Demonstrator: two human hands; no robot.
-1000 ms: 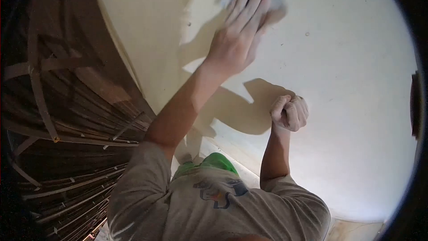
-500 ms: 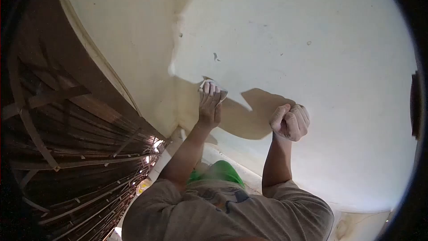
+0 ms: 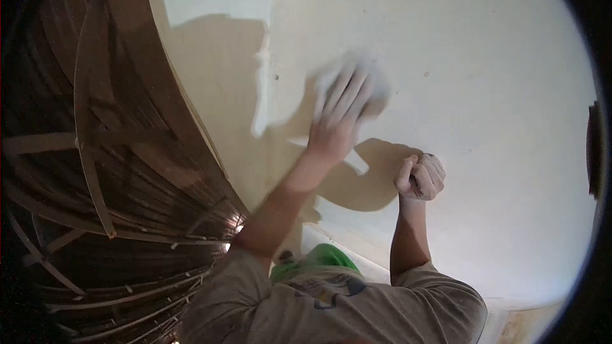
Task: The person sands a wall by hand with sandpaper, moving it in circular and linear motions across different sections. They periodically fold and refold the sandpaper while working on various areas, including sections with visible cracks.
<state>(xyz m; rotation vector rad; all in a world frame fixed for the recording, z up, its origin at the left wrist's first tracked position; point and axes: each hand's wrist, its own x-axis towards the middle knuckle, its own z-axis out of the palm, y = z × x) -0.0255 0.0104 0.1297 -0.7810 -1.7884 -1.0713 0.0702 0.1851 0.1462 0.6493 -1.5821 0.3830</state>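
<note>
Pale wall (image 3: pixel 497 121) ahead of you, left hand (image 3: pixel 336 118) up on it over a grey-white sheet (image 3: pixel 375 86).
Dark slatted structure (image 3: pixel 44 76) left of the wall; your brown shirt (image 3: pixel 376 315) below it, green cloth (image 3: pixel 325 260) by its lower edge. Left grip: fingers stretched out over the sheet, left of the wall's middle; blurred, can't tell if you pinch it. Right hand (image 3: pixel 421 177): curled into a fist, low before the wall, wall contact unclear.
</note>
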